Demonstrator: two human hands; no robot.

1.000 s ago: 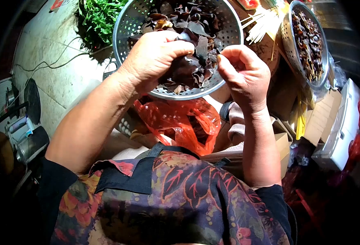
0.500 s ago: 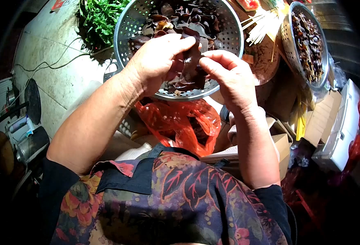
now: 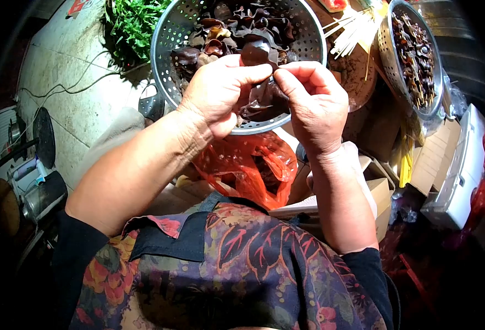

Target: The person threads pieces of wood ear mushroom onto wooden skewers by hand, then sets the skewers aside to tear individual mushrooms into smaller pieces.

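Note:
Both hands are over the near part of a metal colander [image 3: 168,82] heaped with dark, ear-shaped fungus pieces [image 3: 220,47]. My left hand [image 3: 218,93] pinches a large dark brown fungus piece [image 3: 264,99] between thumb and fingers. My right hand [image 3: 317,99] has its thumb and index finger closed at the right edge of the same piece. The fingertips of the two hands nearly meet there. Part of the piece is hidden behind the fingers.
A red plastic bag [image 3: 248,165] lies below the colander. Green leaves [image 3: 135,30] are at upper left. Pale sticks [image 3: 344,33] and a second colander [image 3: 385,55] with skewered dark pieces stand right. A white foam box [image 3: 462,170] is at far right.
My left hand has moved slightly right and down, and the right hand's fingers have shifted on the piece. The fungus piece has turned and shows a shinier, flatter face.

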